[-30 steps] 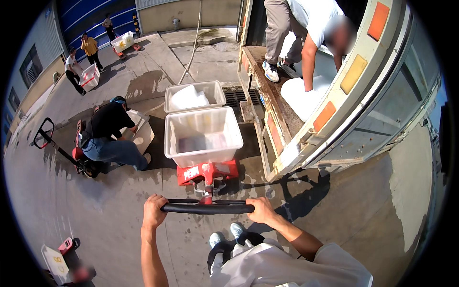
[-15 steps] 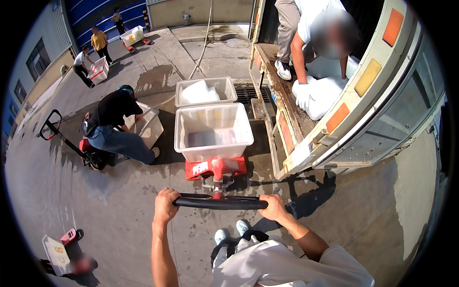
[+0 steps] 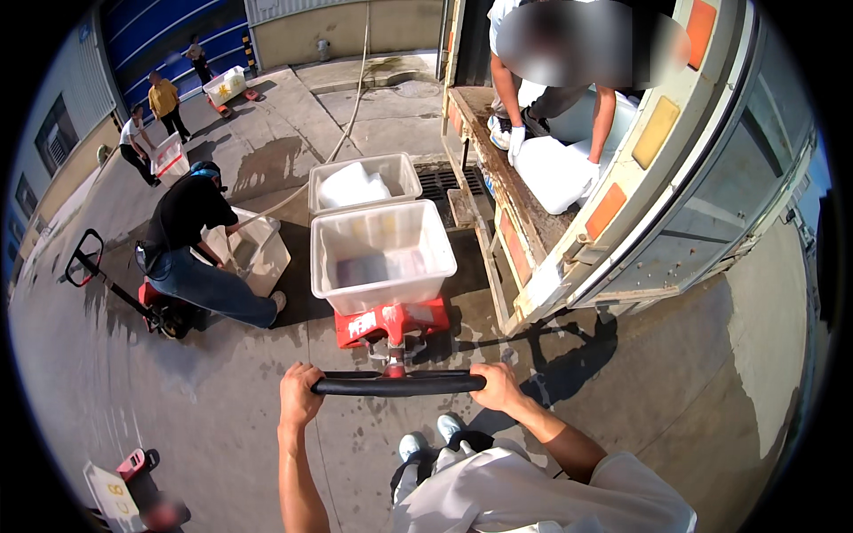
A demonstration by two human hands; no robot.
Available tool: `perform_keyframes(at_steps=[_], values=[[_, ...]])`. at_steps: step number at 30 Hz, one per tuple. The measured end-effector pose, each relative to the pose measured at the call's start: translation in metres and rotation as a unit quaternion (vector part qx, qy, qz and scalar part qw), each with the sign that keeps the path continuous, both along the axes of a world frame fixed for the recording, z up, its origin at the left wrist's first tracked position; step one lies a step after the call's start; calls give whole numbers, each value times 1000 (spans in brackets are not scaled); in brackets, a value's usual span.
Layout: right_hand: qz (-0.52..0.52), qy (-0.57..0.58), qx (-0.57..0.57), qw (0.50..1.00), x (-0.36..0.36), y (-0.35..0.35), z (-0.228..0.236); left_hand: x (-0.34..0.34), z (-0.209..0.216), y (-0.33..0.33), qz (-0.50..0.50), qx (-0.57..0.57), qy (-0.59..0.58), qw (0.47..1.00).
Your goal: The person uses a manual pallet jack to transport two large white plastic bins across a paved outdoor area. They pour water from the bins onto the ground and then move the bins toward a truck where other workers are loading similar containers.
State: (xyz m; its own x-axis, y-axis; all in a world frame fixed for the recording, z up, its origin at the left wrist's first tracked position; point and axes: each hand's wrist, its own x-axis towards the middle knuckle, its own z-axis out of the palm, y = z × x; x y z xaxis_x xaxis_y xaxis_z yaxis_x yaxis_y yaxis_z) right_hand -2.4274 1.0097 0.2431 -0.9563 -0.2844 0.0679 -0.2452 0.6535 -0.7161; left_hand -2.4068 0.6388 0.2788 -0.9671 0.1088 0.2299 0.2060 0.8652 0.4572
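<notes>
Both ends of the black handle (image 3: 400, 384) of a red pallet jack (image 3: 391, 324) are gripped: my left hand (image 3: 301, 393) is wrapped round the left end, my right hand (image 3: 498, 387) round the right. On the jack stands an off-white plastic tub (image 3: 382, 298), with a little liquid or wet residue visible at its bottom. Right behind it is a second tub (image 3: 404, 178) holding a white block (image 3: 351, 185). At the truck bed, a person in white gloves bends over a large white block or sack (image 3: 551, 173), both hands on it.
The truck's open door (image 3: 684, 204) and rusty bed edge (image 3: 498, 182) stand close on the right. At left a person in black (image 3: 182, 213) bends over another tub (image 3: 253, 253), beside a second pallet jack (image 3: 160, 306). A hose (image 3: 357, 98) crosses the wet concrete.
The person on the truck has leaned lower, and the white block has come nearer the bed's edge. The person at left now handles the hose. My hands keep their hold on the handle.
</notes>
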Motion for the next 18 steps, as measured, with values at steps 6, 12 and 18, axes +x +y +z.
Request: perform_keyframes(at_steps=[6,12,18], values=[[-3,-2,-7,1000,0,0,-2,-1,-3,-1,-1,-7,13,1000],[-5,20,-16,1000,1,-1,-4,2,-2,0,6,5,22,1000],[1,24,-6,1000,1,1,-3,0,0,3,9,0,24,1000]])
